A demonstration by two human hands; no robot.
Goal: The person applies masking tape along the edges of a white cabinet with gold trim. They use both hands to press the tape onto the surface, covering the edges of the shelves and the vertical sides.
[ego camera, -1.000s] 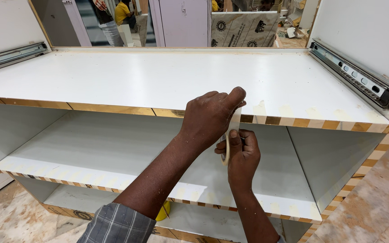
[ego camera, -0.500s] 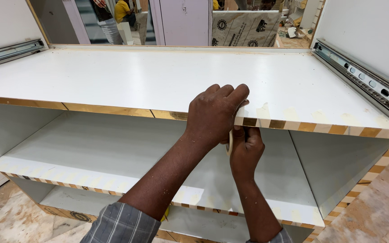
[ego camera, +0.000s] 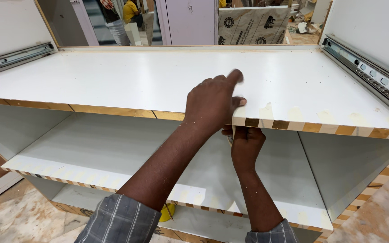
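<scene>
**Tape Strip Being Pressed Along the Panel Edge**

The left hand is now lying flatter on the white top panel, fingers extended, pressing a masking tape strip over the gold edge band. The right hand, raised since a second ago, is gripping the tape roll beneath the edge. The next strip is being seated.

Right hand fingertips hidden under shelf edge; yellow object mostly hidden
</scene>
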